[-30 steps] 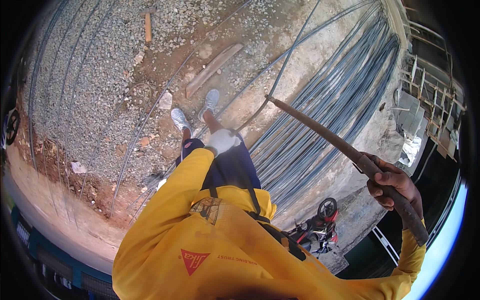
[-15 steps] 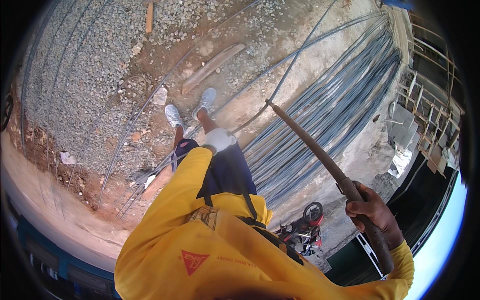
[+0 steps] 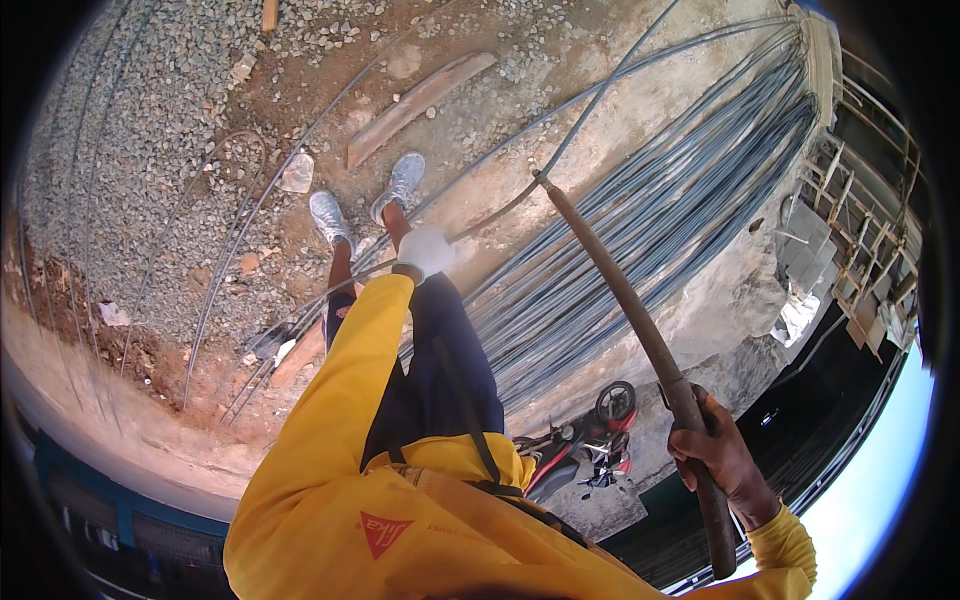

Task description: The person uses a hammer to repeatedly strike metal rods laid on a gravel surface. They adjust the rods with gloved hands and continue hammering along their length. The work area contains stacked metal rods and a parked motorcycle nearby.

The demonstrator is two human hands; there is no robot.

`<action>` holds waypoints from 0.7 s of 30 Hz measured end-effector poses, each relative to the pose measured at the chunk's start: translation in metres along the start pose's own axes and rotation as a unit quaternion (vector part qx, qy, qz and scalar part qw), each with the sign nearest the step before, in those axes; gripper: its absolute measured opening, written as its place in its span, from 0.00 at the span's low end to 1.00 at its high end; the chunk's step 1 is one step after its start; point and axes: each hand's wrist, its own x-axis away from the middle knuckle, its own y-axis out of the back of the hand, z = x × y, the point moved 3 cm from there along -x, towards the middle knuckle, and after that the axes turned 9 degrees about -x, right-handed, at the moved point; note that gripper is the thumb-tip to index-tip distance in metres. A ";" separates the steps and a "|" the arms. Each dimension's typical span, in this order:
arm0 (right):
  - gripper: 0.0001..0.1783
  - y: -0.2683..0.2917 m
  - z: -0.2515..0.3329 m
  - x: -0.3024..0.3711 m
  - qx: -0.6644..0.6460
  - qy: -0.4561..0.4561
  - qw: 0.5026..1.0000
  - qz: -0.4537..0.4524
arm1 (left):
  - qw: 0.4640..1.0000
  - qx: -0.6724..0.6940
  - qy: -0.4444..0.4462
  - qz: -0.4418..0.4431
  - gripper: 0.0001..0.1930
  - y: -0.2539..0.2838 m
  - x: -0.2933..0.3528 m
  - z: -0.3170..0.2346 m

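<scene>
Gripping the brown bar [image 3: 623, 288] near its thick lower end, the right hand [image 3: 732, 455] has its fingers wrapped round it, while the far tip meets a thin dark rod [image 3: 507, 209] at its curve. The bar slants across the view, in front of the bundle of rods [image 3: 690, 170]. It looks like rusty metal, probably stiff and rather heavy, with much of its weight out ahead of the grip; a full wrap on the thick end, as here, should give good leverage, and the rough surface ought not to slip much. The left hand [image 3: 428, 252], in a white glove, is blurred; the rod shows on 2 sides of it, so its fingers seem closed round the rod, though single fingers cannot be made out. The rod is likely springy along its length, hard to bend sharply and not fragile. Holding it well apart from the bar's tip seems sound. Its upper stretch crosses another rod [image 3: 700, 43], so a pull may make it sway or rub.
</scene>
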 end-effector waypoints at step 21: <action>0.34 -0.007 0.037 -0.073 0.031 0.025 0.999 -0.033 | 0.998 -0.002 -0.047 -0.051 0.19 -0.021 -0.079 0.048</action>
